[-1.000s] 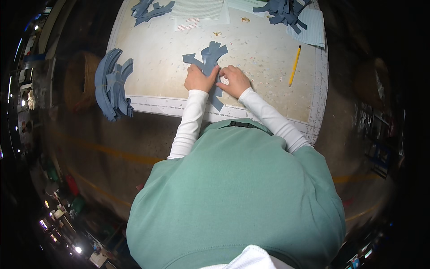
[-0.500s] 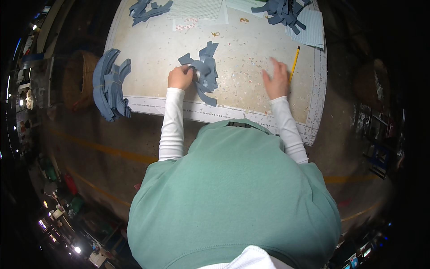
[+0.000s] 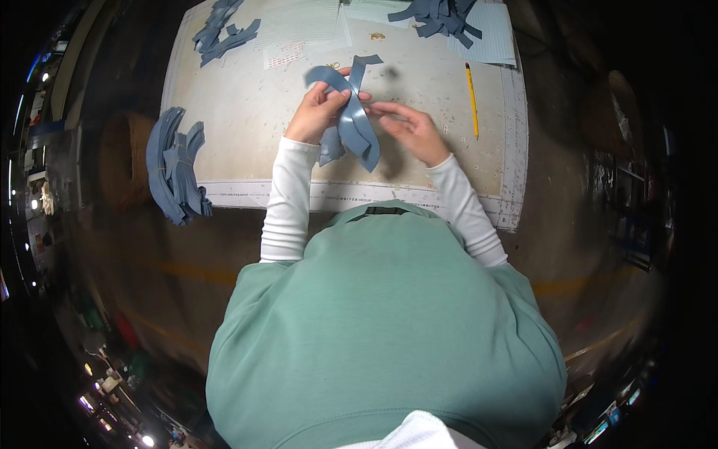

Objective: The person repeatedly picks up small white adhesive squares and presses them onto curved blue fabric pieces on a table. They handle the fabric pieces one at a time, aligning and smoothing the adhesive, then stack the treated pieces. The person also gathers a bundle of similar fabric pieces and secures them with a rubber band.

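Dark floor point(image 3: 561, 243) all round, pale table point(image 3: 426, 63) at your 12 o'clock. Your left hand point(image 3: 314, 116) has its grip pinching the blue-grey strips point(image 3: 355, 123), crossed and raised above the tabletop. Your right hand point(image 3: 413, 135) is just beside them at 4 o'clock, grip spread, fingers slightly blurred; contact can't be told. From the strips: yellow pencil point(image 3: 472, 101) at 3 o'clock, tied bundle point(image 3: 176, 168) between 8 and 9, loose pile point(image 3: 446, 21) between 1 and 2.
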Available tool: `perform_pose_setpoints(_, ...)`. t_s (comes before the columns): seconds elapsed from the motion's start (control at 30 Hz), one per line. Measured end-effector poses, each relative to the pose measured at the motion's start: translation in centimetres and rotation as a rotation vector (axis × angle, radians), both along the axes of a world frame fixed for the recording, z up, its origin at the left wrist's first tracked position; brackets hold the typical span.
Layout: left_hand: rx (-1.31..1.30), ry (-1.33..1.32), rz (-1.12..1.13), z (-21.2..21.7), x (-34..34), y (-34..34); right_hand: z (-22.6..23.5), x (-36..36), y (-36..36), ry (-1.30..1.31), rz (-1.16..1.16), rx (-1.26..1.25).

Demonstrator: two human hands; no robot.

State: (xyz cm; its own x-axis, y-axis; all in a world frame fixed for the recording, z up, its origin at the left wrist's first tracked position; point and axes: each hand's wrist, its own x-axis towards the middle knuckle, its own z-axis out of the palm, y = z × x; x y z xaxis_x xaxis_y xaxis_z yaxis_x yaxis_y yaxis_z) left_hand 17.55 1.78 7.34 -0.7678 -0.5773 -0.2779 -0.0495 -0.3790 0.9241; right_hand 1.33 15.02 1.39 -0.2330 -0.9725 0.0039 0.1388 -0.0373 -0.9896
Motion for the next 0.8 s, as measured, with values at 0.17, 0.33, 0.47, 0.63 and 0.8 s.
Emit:
perform_pose_setpoints(0.17, -0.003, -0.076, -0.031, -2.4, -0.6, 0.1, 0.8, 0.4, -0.4, 0.097, -0.006, 0.194)
perform_pose_setpoints(0.33, -0.037, -0.255, -0.094, -6.6, 2.4, 1.2, 2.6, -4.6, 0.3, 0.223, -0.122, 0.070)
perform_pose_setpoints(0.47, -0.011, -0.416, -0.118, -8.3, 5.4, 3.5, 4.0, -8.0, 0.5, 0.506, -0.121, 0.032)
perform_pose_setpoints(0.63, 0.267, -0.116, -0.145, -4.8, 6.1, 4.0, 4.3, -10.3, 0.2, 0.587, -0.159, 0.159)
perform_pose_setpoints(0.8, 0.230, 0.204, 0.100, -1.0, 1.7, 5.3, 6.1, -10.2, 0.3, 0.731, -0.059, 0.090)
